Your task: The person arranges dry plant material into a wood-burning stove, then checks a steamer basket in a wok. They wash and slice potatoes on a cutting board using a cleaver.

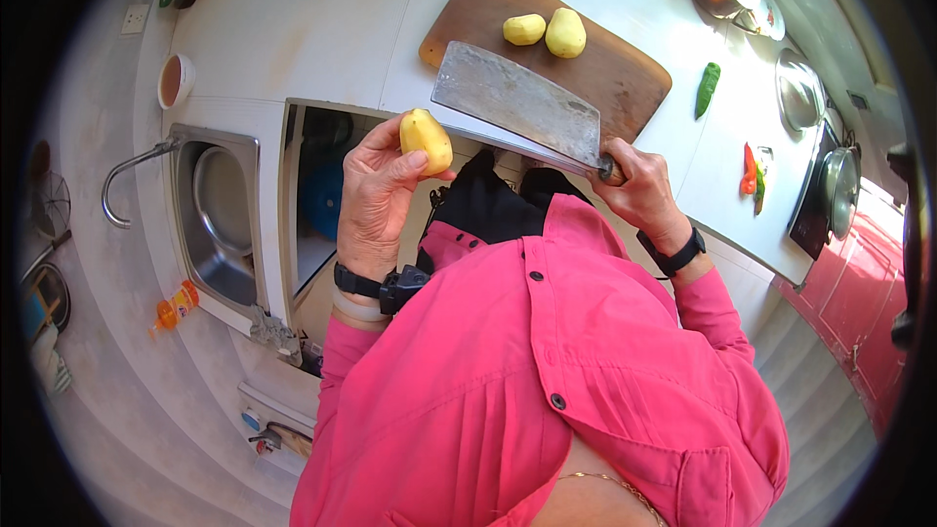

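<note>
A peeled potato is held upright in the fingers of my left hand, in front of the counter's edge. My right hand grips the handle of a broad cleaver. Its blade points left, with the flat face turned up, and it overlaps the near edge of a wooden cutting board in the view; whether it touches the board I cannot tell. Two more peeled potatoes, a smaller one and a larger one, lie side by side on the board.
Right of the board lie a green pepper and a red pepper. Farther right are a metal bowl and a lidded pan on the cooktop. At left are a steel sink, a faucet and a small bowl.
</note>
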A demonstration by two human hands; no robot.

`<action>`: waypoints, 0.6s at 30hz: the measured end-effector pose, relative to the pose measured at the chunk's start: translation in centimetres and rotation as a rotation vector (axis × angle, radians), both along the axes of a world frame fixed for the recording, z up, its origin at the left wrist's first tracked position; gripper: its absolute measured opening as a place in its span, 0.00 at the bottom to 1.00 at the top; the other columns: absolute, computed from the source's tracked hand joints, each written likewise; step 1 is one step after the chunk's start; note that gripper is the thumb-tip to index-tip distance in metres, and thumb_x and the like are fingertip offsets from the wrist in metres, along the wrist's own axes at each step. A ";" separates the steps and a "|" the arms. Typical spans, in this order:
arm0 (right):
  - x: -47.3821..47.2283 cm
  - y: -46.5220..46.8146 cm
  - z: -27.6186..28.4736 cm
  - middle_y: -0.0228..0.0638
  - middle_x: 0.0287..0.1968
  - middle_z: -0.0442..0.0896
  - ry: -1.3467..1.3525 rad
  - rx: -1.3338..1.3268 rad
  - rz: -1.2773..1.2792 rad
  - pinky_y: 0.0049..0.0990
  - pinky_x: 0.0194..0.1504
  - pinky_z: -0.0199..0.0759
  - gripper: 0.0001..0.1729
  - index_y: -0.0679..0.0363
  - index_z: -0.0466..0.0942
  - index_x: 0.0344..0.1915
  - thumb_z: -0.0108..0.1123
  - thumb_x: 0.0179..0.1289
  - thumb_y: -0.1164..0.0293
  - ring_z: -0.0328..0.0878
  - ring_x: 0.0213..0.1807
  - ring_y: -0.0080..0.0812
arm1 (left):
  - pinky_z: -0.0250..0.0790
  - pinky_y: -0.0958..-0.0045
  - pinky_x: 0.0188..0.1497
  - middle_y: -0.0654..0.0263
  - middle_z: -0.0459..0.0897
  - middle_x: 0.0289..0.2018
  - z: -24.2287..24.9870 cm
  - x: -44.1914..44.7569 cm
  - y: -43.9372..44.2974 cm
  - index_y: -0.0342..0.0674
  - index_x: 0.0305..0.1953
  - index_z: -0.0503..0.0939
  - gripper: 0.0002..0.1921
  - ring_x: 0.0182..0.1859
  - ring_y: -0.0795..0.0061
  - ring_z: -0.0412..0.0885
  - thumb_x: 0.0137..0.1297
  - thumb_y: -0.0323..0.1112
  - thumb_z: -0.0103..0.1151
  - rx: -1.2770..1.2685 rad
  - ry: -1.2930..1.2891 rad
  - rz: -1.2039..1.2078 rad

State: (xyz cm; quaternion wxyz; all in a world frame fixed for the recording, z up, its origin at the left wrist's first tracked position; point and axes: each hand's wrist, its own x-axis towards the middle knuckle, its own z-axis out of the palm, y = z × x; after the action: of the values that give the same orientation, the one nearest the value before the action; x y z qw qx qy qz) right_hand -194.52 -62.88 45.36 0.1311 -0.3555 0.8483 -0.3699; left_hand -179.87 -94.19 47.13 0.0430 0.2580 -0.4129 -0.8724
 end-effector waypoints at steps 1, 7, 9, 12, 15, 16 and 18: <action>0.0 0.2 0.2 0.44 0.25 0.76 -0.024 -0.003 0.012 0.39 0.28 0.72 0.10 0.60 0.75 0.33 0.70 0.52 0.78 0.78 0.25 0.50 | 0.86 0.55 0.47 0.56 0.89 0.49 0.2 0.2 0.4 0.31 0.62 0.80 0.24 0.50 0.61 0.89 0.64 0.25 0.71 -0.049 -0.004 0.015; 0.9 -0.5 2.2 0.42 0.23 0.73 0.003 -0.095 0.254 0.39 0.25 0.69 0.13 0.61 0.73 0.30 0.66 0.43 0.80 0.76 0.24 0.48 | 0.83 0.73 0.52 0.59 0.87 0.50 0.7 0.7 1.9 0.30 0.57 0.82 0.15 0.49 0.74 0.87 0.72 0.27 0.64 -0.307 -0.005 0.125; 1.1 -0.9 2.6 0.41 0.23 0.73 -0.004 -0.107 0.319 0.40 0.25 0.68 0.13 0.60 0.72 0.29 0.66 0.42 0.79 0.75 0.24 0.47 | 0.80 0.76 0.53 0.60 0.87 0.50 0.8 0.6 2.2 0.31 0.55 0.83 0.14 0.50 0.76 0.86 0.74 0.31 0.61 -0.330 -0.009 0.155; 1.2 -1.3 3.0 0.40 0.23 0.72 -0.008 -0.111 0.345 0.40 0.24 0.66 0.14 0.59 0.70 0.28 0.67 0.41 0.78 0.76 0.24 0.47 | 0.80 0.74 0.55 0.60 0.87 0.50 1.1 0.8 2.8 0.31 0.54 0.82 0.14 0.50 0.76 0.85 0.74 0.33 0.62 -0.528 -0.015 0.140; 1.0 -1.3 3.1 0.40 0.23 0.73 -0.007 -0.097 0.363 0.41 0.24 0.66 0.14 0.59 0.70 0.28 0.67 0.41 0.78 0.76 0.24 0.47 | 0.80 0.74 0.56 0.60 0.87 0.50 1.5 1.0 3.4 0.31 0.55 0.82 0.14 0.50 0.76 0.85 0.74 0.33 0.62 -0.492 0.019 0.159; 0.9 -1.2 3.1 0.40 0.23 0.73 -0.006 -0.093 0.366 0.41 0.24 0.66 0.14 0.59 0.70 0.27 0.67 0.41 0.78 0.76 0.24 0.47 | 0.80 0.74 0.56 0.60 0.87 0.50 1.7 1.1 3.5 0.31 0.55 0.82 0.14 0.50 0.76 0.86 0.74 0.33 0.62 -0.467 0.031 0.166; 0.8 -1.2 3.1 0.40 0.23 0.72 -0.004 -0.092 0.365 0.41 0.24 0.66 0.14 0.59 0.69 0.27 0.67 0.41 0.78 0.75 0.24 0.47 | 0.80 0.74 0.56 0.61 0.87 0.50 1.9 1.3 3.6 0.31 0.54 0.83 0.14 0.49 0.76 0.86 0.74 0.33 0.63 -0.415 0.036 0.167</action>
State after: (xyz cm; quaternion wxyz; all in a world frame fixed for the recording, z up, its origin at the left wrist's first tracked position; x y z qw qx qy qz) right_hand -193.68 -64.04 48.43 0.1816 -0.5083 0.7517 -0.3790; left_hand -178.58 -90.59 49.02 0.1747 0.2611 -0.5599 -0.7667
